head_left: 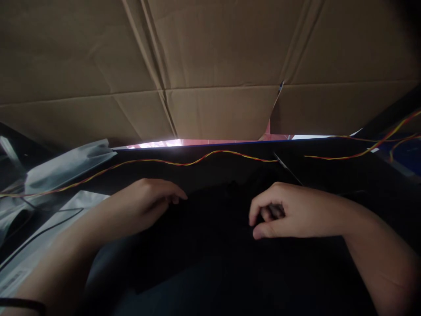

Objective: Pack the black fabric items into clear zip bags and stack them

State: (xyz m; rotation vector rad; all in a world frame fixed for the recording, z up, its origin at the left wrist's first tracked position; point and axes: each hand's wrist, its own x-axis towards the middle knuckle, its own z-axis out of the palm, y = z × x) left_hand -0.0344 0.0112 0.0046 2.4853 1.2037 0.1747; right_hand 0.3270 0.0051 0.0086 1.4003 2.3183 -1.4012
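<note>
In the dim light, a black cloth-like piece [197, 228] spreads between my two hands; its outline is mostly lost in shadow. My left hand [154, 202] is closed at its upper left edge, fingers bent and pointing right. On the other side my right hand [276, 213] has its fingers curled, thumb and index finger almost together at the dark piece's right side. How firmly either hand grips it is hard to see. Beyond the hands, a twisted red and yellow wire [184, 163] runs across the dark surface [138, 171].
A large cardboard sheet [223, 48] fills the upper view, with a slit at right. Clear plastic bags [70, 164] and a white packet [19, 263] with a black cable [49, 227] are at left. A thin dark strip [287, 168] stands behind my right hand.
</note>
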